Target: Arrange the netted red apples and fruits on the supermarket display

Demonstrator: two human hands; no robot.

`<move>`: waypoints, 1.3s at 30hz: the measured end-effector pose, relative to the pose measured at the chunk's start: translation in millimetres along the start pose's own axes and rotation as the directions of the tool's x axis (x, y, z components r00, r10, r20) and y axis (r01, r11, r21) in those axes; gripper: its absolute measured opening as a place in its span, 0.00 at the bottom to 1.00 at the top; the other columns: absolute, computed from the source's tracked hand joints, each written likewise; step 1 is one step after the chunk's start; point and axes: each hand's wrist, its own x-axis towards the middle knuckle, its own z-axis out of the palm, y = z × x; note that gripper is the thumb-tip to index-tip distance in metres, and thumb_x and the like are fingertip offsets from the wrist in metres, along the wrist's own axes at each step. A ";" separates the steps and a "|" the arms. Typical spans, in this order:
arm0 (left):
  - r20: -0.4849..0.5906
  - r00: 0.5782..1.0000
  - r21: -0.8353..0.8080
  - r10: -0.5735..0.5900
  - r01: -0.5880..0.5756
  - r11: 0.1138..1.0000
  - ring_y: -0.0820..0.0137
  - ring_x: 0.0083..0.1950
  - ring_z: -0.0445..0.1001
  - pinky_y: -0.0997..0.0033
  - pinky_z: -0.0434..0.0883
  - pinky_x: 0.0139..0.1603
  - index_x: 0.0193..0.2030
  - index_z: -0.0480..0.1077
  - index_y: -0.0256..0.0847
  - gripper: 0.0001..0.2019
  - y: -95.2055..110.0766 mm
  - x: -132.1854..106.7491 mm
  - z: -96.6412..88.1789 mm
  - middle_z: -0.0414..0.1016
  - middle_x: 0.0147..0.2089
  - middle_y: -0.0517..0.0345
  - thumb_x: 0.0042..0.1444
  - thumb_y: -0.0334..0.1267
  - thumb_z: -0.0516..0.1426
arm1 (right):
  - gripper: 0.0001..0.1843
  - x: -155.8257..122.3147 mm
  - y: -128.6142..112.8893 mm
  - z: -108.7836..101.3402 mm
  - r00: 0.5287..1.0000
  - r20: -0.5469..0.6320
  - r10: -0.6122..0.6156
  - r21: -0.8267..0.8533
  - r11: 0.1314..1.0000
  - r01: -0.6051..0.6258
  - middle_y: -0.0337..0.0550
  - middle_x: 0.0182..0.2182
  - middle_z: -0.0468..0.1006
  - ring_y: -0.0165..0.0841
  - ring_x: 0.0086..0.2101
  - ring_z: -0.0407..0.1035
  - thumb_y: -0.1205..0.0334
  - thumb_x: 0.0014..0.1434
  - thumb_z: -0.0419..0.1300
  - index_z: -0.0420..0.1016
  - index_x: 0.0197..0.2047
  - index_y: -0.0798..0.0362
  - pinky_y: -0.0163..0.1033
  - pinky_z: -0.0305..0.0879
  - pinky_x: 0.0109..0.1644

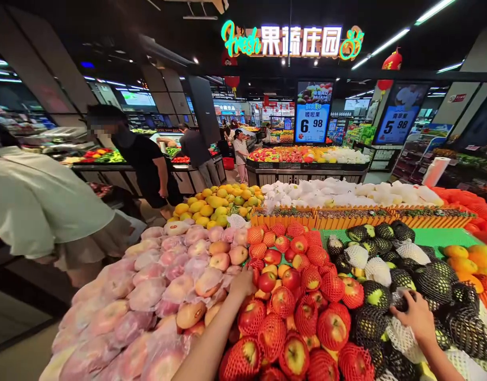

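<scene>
My left hand reaches in at the border between the bagged pink apples and the red apples, most of which wear red foam nets. Its fingers dip down among the red apples and are mostly hidden, so I cannot tell what they grip. To the right, my right hand is over green fruit in black nets. Its thumb and fingers are curved round a small dark-wrapped fruit. White foam nets cover other fruit just under that hand.
Yellow mangoes and white-netted fruit lie behind a low orange divider. Oranges sit at far right. On the left, a person in a pale top and one in black stand near the display.
</scene>
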 end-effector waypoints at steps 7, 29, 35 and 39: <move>-0.078 0.996 -0.052 -0.050 0.046 0.998 0.53 0.68 0.69 0.50 0.71 0.65 0.64 0.67 0.32 0.19 48.3 -9.5 -34.4 0.69 0.66 0.37 0.68 0.33 0.54 | 0.40 -0.2 1.9 2.8 0.999 -0.045 -0.020 0.033 0.999 0.022 0.58 0.60 0.65 0.55 0.54 0.66 0.35 0.56 0.43 0.72 0.57 0.54 0.54 0.68 0.49; -0.243 0.934 -0.111 0.260 -0.293 0.950 0.51 0.70 0.64 0.48 0.66 0.70 0.68 0.63 0.35 0.33 92.6 65.3 5.3 0.66 0.69 0.40 0.58 0.40 0.66 | 0.40 -2.8 -11.0 -14.4 1.000 0.012 0.003 0.133 0.991 -0.004 0.61 0.60 0.67 0.61 0.57 0.65 0.38 0.55 0.44 0.67 0.61 0.56 0.57 0.66 0.56; -0.199 0.917 -0.161 0.345 -0.378 0.912 0.52 0.78 0.53 0.49 0.58 0.76 0.77 0.48 0.34 0.40 83.0 73.4 2.1 0.48 0.79 0.36 0.66 0.49 0.60 | 0.47 8.9 -3.3 -68.0 0.988 0.151 0.000 0.197 0.980 -0.030 0.56 0.58 0.76 0.56 0.51 0.75 0.31 0.48 0.51 0.57 0.64 0.52 0.53 0.70 0.49; -0.236 0.938 -0.170 0.256 -0.299 0.939 0.56 0.77 0.56 0.52 0.57 0.76 0.74 0.55 0.33 0.29 40.1 62.9 -7.0 0.51 0.78 0.38 0.71 0.46 0.52 | 0.42 -19.6 -48.5 -125.5 0.987 -0.161 -0.027 0.281 0.957 0.072 0.56 0.53 0.79 0.57 0.51 0.75 0.27 0.54 0.48 0.68 0.58 0.50 0.57 0.70 0.50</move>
